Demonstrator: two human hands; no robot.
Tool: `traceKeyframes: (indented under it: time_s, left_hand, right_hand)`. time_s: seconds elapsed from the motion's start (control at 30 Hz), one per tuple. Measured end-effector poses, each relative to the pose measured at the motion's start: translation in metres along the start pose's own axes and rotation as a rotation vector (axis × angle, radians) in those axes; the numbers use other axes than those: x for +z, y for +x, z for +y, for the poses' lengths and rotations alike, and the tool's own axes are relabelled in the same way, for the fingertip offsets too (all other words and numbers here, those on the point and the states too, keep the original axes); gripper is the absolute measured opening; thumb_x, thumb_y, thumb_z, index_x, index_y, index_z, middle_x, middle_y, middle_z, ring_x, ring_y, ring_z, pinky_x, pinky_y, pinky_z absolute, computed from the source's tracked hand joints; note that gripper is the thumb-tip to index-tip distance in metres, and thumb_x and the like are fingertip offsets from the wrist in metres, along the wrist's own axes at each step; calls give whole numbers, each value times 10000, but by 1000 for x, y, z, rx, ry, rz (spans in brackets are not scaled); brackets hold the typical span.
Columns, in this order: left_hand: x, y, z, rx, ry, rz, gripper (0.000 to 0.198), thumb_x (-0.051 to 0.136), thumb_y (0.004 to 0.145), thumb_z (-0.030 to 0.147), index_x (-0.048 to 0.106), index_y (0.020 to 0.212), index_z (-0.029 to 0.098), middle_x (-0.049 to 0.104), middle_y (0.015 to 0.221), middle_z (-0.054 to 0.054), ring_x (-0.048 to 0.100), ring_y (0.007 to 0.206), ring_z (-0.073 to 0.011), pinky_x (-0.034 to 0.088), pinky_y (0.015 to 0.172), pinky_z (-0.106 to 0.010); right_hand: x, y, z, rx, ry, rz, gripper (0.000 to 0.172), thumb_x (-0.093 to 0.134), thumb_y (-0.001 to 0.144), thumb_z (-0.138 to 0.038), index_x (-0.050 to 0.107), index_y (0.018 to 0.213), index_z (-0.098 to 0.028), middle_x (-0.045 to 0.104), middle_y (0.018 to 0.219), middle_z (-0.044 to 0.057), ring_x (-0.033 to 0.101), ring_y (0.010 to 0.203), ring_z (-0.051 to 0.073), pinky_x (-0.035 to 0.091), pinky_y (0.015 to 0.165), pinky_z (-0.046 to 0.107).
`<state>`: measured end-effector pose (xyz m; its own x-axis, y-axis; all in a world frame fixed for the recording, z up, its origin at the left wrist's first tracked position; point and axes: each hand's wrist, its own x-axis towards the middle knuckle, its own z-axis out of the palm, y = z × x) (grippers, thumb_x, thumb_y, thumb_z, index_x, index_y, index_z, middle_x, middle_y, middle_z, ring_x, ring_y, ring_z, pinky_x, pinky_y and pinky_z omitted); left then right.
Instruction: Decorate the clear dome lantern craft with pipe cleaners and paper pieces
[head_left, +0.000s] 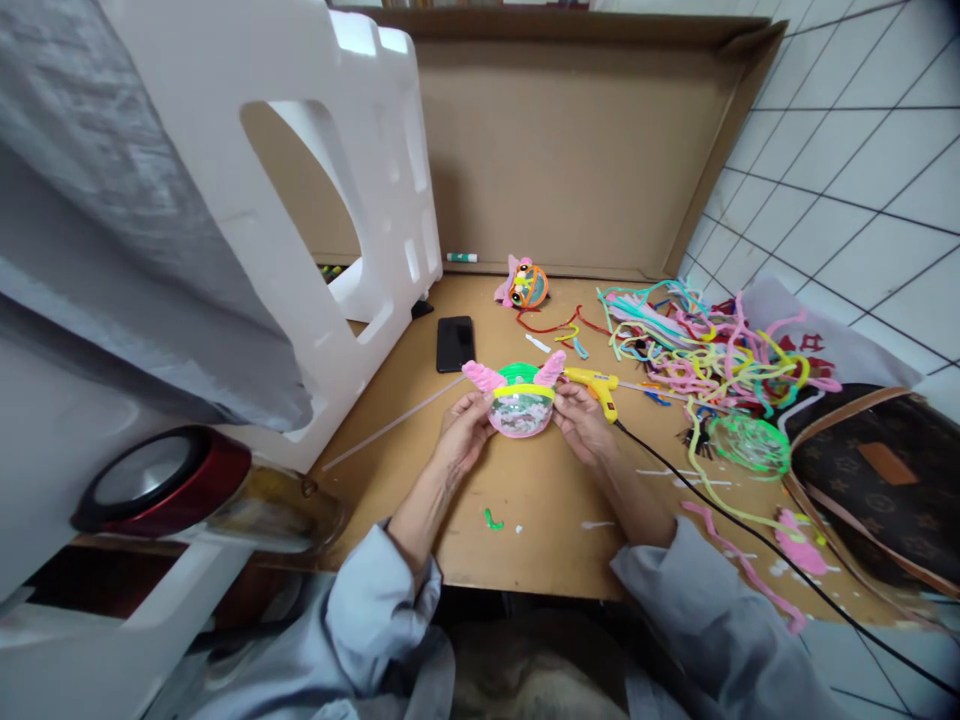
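No word, number or brand can be read for certain. At the right of the frame, red printing on a whitish plastic bag (pixel 847 325) looks like written characters, but yarn-like strands cover part of it and the rest is too blurred to make out. At the right edge, a dark brown bag (pixel 840 470) bears a repeating print of small star- or flower-like motifs. Right of centre, the yellow glue gun (pixel 606 395) carries small markings, and at upper centre a white-and-green marker (pixel 462 257) has a printed band; both are too small to decipher.
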<state>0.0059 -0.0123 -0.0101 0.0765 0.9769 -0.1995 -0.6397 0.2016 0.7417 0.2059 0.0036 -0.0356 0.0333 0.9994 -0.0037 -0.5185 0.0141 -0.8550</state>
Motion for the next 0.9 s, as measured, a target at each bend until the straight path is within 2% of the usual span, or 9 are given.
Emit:
traceKeyframes:
  time_s: [0.13, 0.23, 0.33, 0.43, 0.57, 0.7, 0.9]
  left_hand:
    - [-3, 1, 2, -50, -37, -6, 416, 927, 602, 212, 516, 654, 166, 667, 677, 37, 627, 628, -113, 576, 756, -321]
    - [-4, 1, 2, -88, -49, -16, 351, 924, 609, 200, 642, 816, 174, 742, 832, 4, 684, 745, -145, 589, 819, -353]
    - [-4, 0, 1, -120, -31, -60, 382, 911, 646, 235, 714, 965, 167, 768, 950, -40, 705, 839, -172, 596, 855, -359]
    - [-4, -2, 0, -143, -22, -112, 367, 901, 668, 274, 738, 978, 165, 774, 1013, -59, 705, 879, -186, 602, 876, -356]
    - [-5, -2, 1, -153, -19, -117, 308, 865, 714, 279, 745, 987, 200, 775, 1048, -51, 700, 951, -212, 603, 904, -375]
    - [-4, -3, 3, -162, -12, -115, 274, 804, 783, 273, 725, 1037, 205, 758, 1102, -63, 683, 1066, -240, 574, 979, -420]
    - [1, -6, 5, -170, 3, -114, 307, 791, 797, 299, 707, 1075, 198, 734, 1176, -82, 665, 1102, -236, 575, 979, -407]
  right_hand:
    - [4, -3, -3, 14, 16, 3, 363, 946, 535, -321, 665, 753, -250, 690, 784, -40, 636, 780, 129, 545, 795, 295]
    - [8, -5, -5, 11, 33, 22, 387, 960, 496, -332, 671, 738, -246, 687, 773, -38, 625, 755, 123, 548, 764, 279]
    - [11, -6, -7, -4, 43, 51, 382, 957, 483, -337, 678, 729, -248, 692, 782, -30, 618, 746, 134, 547, 738, 288]
    - [14, -8, -9, -13, 46, 74, 372, 950, 477, -334, 682, 721, -250, 692, 780, -28, 607, 736, 137, 538, 723, 288]
    - [18, -10, -12, -56, -5, 74, 332, 923, 515, -358, 684, 722, -256, 677, 769, -26, 588, 731, 137, 514, 705, 279]
    - [24, -12, -13, -146, -84, 92, 265, 873, 583, -393, 703, 741, -264, 679, 796, -19, 593, 771, 153, 510, 760, 300]
    - [30, -12, -10, -286, -190, 145, 201, 804, 653, -415, 711, 751, -267, 694, 834, -6, 619, 844, 188, 509, 839, 337]
